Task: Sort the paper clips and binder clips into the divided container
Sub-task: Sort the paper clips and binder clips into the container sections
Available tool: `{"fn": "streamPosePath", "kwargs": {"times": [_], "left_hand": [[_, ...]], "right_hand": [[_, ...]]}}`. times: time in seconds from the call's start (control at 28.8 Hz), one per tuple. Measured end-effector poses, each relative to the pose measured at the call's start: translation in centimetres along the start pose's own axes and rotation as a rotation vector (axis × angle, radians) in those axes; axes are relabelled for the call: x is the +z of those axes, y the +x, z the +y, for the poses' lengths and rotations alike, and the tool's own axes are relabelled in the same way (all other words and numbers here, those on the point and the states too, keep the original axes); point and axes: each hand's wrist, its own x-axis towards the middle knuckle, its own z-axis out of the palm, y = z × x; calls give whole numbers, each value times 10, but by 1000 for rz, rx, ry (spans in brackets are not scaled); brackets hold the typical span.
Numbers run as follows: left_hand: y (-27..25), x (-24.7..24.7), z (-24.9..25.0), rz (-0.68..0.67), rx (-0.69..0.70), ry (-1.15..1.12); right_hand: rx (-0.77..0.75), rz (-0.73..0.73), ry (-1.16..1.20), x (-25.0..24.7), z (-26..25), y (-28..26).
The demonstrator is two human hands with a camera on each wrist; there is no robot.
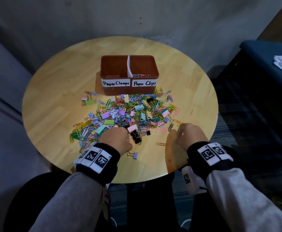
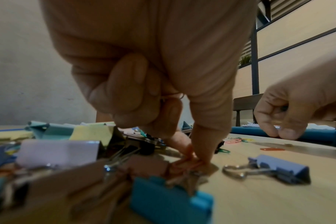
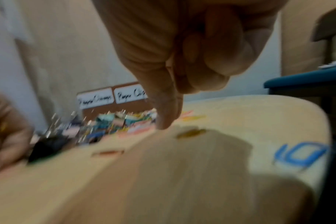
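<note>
Left hand pinching a pink clip, right hand curled, perhaps empty

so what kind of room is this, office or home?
Likely an office or lounge corner, though I can't be sure: a round wooden table against a plain grey wall, a blue upholstered seat beside it, dark striped carpet, and open shelving with a small plant.

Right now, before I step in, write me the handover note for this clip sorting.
Left hand: pinching an orange paper clip at the pile's near edge.
Right hand: fingers curled over the table, contents unclear.
Container behind the pile: a few paper clips in the Paper Clips side, nothing visible in Paper Clamps.
To do: nearly the whole mixed pile.
</note>
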Motion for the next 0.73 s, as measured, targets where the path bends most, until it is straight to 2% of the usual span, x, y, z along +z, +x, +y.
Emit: {"fn": "streamPosePath", "kwargs": {"times": [0.1, 0.21, 0.49, 0.63, 0.73], "left_hand": [[1, 1, 0, 0, 2, 5], [2, 1, 2, -9, 5, 18], [1, 0, 3, 115, -20, 9], [0, 1, 3, 69, -13, 19], [1, 1, 4, 45, 9, 34]], "right_hand": [[39, 36, 41, -20, 13, -2], [47, 2, 20, -28, 19, -3], [17, -69, -14, -18, 8, -5], [-35, -100, -115, -14, 1, -2], [-45, -216, -193, -12, -7, -3]]}}
